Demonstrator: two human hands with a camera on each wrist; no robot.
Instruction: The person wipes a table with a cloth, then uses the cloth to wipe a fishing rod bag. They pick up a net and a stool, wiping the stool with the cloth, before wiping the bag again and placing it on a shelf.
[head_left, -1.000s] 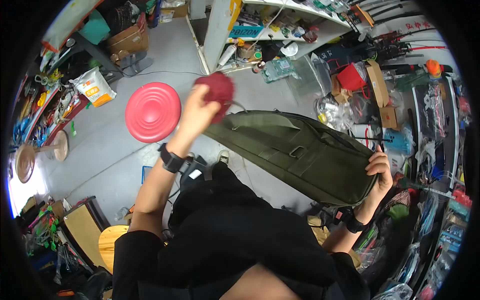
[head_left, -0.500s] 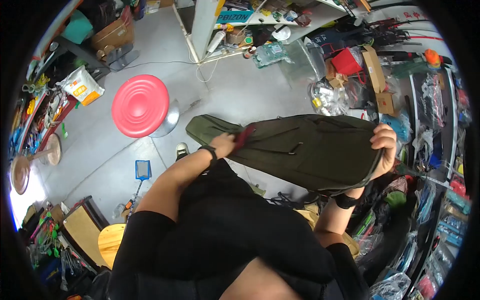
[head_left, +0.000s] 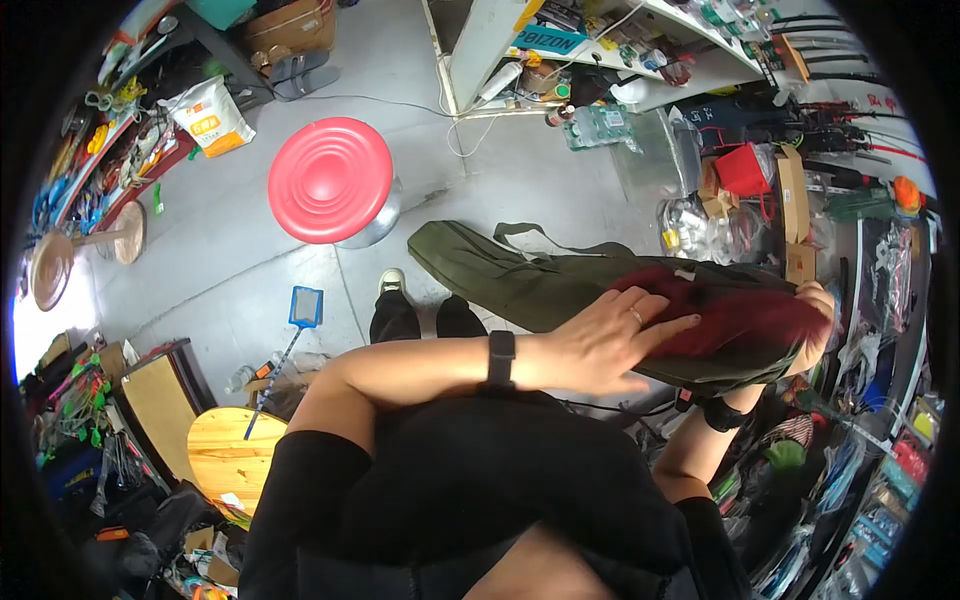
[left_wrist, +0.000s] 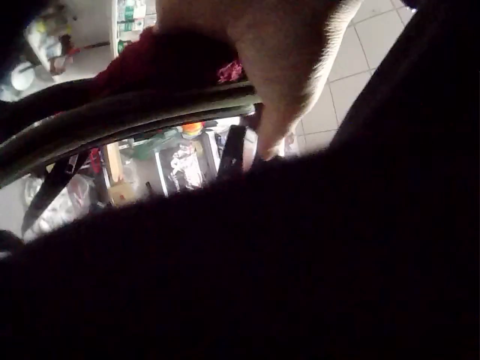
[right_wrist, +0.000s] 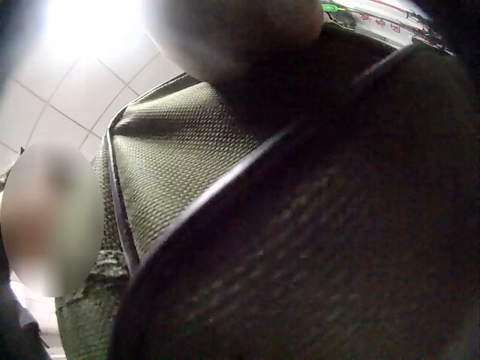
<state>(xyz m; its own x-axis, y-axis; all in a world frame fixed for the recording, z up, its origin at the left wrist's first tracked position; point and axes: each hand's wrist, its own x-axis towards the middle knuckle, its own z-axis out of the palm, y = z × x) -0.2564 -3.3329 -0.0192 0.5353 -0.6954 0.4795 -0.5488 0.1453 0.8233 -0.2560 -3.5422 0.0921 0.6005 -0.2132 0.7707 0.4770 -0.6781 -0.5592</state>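
Note:
In the head view, a long olive-green bag (head_left: 490,270) with a strap (head_left: 560,245) slants across in front of the person. Dark red cloth (head_left: 735,310) lies spread over its right part. The left hand (head_left: 605,345) is over the bag at the cloth's left edge, palm down, fingers extended and spread. At the bag's right end, the right hand (head_left: 812,330) grips the edge, fingers curled over the top. The left wrist view shows the left hand (left_wrist: 289,60) beside red cloth (left_wrist: 154,64). Olive woven fabric (right_wrist: 187,139) fills much of the right wrist view.
A red round stool (head_left: 330,180) stands on the grey floor ahead. A blue-headed swatter (head_left: 306,307) leans near a wooden stool (head_left: 235,450) at lower left. Packed shelves (head_left: 590,65) stand ahead, with boxes, bottles and hanging packages along the right. A white sack (head_left: 210,118) sits at upper left.
The left hand, with the red cloth bunched in it, moved from the bag's far left end rightward along it. The cloth now lies spread over the right part. The right hand kept its grip.

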